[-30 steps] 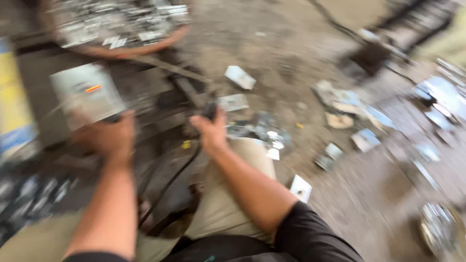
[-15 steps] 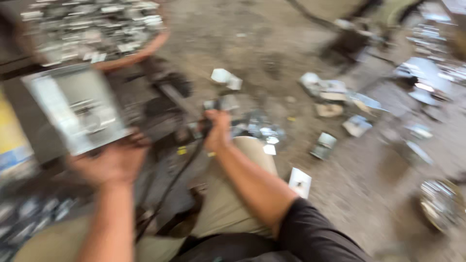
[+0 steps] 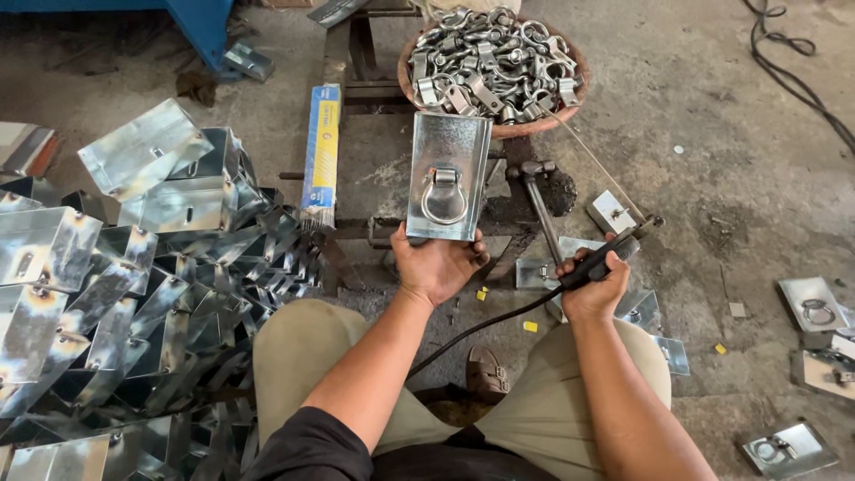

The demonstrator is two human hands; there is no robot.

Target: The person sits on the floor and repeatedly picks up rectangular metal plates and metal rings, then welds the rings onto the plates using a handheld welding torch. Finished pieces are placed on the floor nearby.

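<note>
Raised since before, left hand [image 3: 434,264] grips galvanised plate [image 3: 448,175]; right hand [image 3: 591,287] clasps electrode holder [image 3: 604,256]; blue-yellow rod packet [image 3: 322,151] left.

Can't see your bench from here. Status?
Left hand holds metal plate with ring. Right hand grips welding holder. Hammer lies between.

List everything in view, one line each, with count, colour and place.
Metal plate with ring: one, silver, held up at centre.
Electrode holder: one, black, with rod and cable, right of centre.
Bowl: one, reddish-brown, top centre, full of silver shackles.
Hammer: one, dark, beside the plate.
Electrode box: one, blue and yellow, left of the plate.
Bent sheet pieces: many, silver, heaped at left.
Finished plates: several, silver, floor at right.
Left hand: grips the plate's lower edge.
Right hand: grips the holder.
</note>
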